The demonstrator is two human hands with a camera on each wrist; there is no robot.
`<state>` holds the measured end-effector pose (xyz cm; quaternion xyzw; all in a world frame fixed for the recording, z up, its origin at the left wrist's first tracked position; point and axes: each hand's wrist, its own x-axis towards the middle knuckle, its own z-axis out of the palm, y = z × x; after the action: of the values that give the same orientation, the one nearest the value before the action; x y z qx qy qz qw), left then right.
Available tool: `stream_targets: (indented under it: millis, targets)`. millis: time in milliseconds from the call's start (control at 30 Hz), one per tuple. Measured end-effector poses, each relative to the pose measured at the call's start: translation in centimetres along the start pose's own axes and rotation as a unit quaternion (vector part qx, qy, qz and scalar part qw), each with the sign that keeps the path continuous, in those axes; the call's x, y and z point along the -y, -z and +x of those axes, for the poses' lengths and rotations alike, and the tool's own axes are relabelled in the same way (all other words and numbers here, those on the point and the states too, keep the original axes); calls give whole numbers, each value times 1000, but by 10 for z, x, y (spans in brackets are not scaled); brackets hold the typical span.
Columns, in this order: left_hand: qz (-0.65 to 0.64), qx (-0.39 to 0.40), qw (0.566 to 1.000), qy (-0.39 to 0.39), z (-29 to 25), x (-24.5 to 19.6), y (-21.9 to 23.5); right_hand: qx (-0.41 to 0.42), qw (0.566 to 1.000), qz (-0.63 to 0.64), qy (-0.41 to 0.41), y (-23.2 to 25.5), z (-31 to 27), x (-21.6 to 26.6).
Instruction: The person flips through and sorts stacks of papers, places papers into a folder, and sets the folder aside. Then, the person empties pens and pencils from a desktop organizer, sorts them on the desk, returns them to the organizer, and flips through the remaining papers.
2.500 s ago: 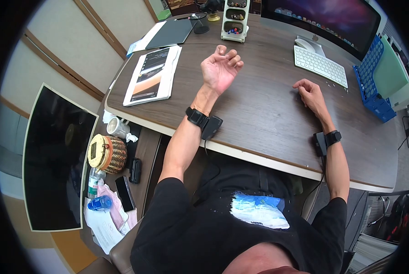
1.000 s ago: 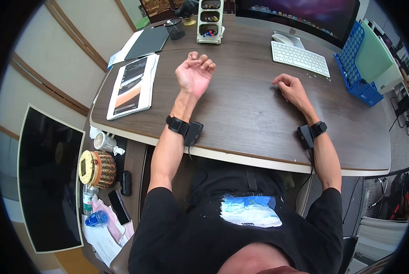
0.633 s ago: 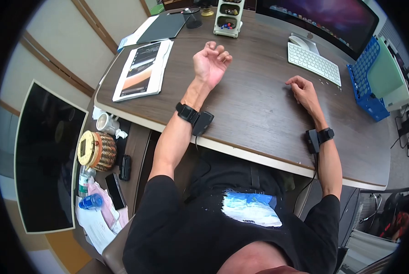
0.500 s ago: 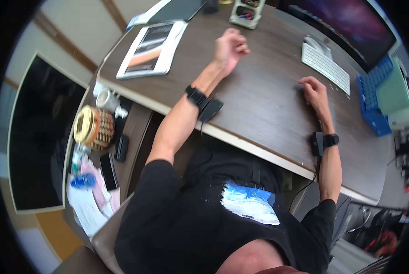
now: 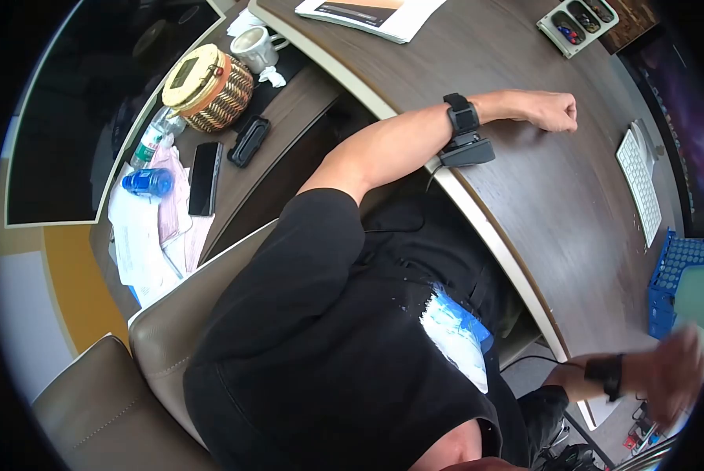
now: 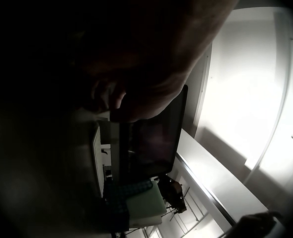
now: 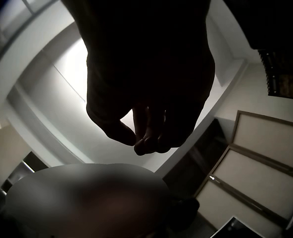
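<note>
My left hand [image 5: 552,111] is over the desk [image 5: 517,177], its fingers curled in and nothing visible in them. The left wrist view shows that hand [image 6: 151,84] dark, with bent fingertips. Beyond the desk's right end, my right hand [image 5: 676,377] is raised and blurred. In the right wrist view it [image 7: 151,99] is a dark shape with loosely bent fingers, a gap beside the thumb, and no object seen in it. A black strap with a device [image 5: 466,133] sits on my left wrist. The keyboard [image 5: 639,188] lies to the right of my left hand.
Printed sheets [image 5: 399,20] and a pen organizer [image 5: 578,25] stand along the far side. A monitor [image 5: 682,133] and blue rack [image 5: 663,302] are at the right. On the side table are a mug [image 5: 254,51], woven basket [image 5: 218,98], phone [image 5: 205,179] and bottles.
The head view has turned sharply, with the desk now slanting to the right. My right hand has left the desk and come up past its right end. My left hand's fingers are curled tighter.
</note>
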<state>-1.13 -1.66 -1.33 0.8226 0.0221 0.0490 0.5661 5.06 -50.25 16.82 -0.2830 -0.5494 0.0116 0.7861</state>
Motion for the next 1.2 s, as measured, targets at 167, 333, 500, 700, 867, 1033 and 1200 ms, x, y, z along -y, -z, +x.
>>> stream_targets:
  millis: [167, 333, 500, 700, 867, 1033, 1200]
  targets:
    - [7, 9, 1000, 8, 0, 4, 3, -5, 1000, 6, -9, 8, -6, -16]
    - [23, 17, 1000, 5, 4, 7, 2, -12, 1000, 3, -22, -46, 8, -54]
    - [28, 18, 999, 6, 2, 3, 3, -18, 999, -5, -34, 13, -13, -40]
    - [23, 20, 1000, 1, 13, 14, -1, -35, 998, -23, -49, 20, -30, -45]
    - [28, 32, 999, 8, 8, 9, 0, -43, 997, -41, -51, 25, -37, -48]
    - [47, 15, 999, -5, 10, 15, -2, -50, 996, -60, -52, 28, -44, -49]
    - [46, 23, 999, -11, 8, 12, -1, -54, 994, -83, -55, 31, -47, -47]
